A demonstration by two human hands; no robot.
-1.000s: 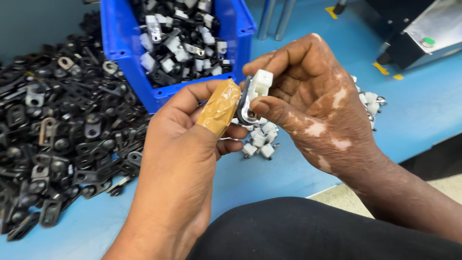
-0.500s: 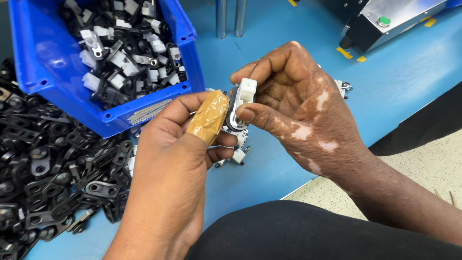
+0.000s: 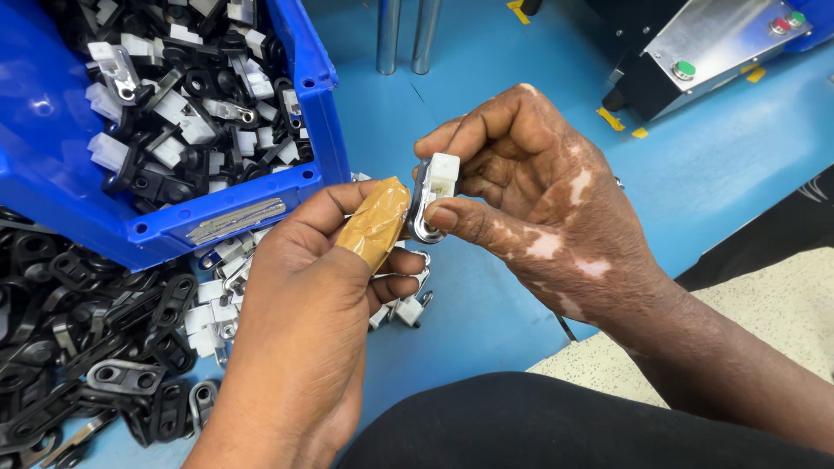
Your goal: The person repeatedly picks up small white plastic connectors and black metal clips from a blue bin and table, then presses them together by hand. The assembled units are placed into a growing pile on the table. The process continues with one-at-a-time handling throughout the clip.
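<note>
Clip assembly (image 3: pixel 432 198), white plastic block on a metal ring, sits pinched between right hand (image 3: pixel 539 204) fingers and taped thumb of left hand (image 3: pixel 317 295), above blue table (image 3: pixel 486 287), beside blue bin (image 3: pixel 317 113).

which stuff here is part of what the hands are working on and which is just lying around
In hand:
- small clip part, white block on a metal loop, pinched by right hand
- left hand, taped thumb against it
- blue bin of like parts
- black pieces heaped on the table

Lying about:
- metal box with buttons
- two metal posts
</note>
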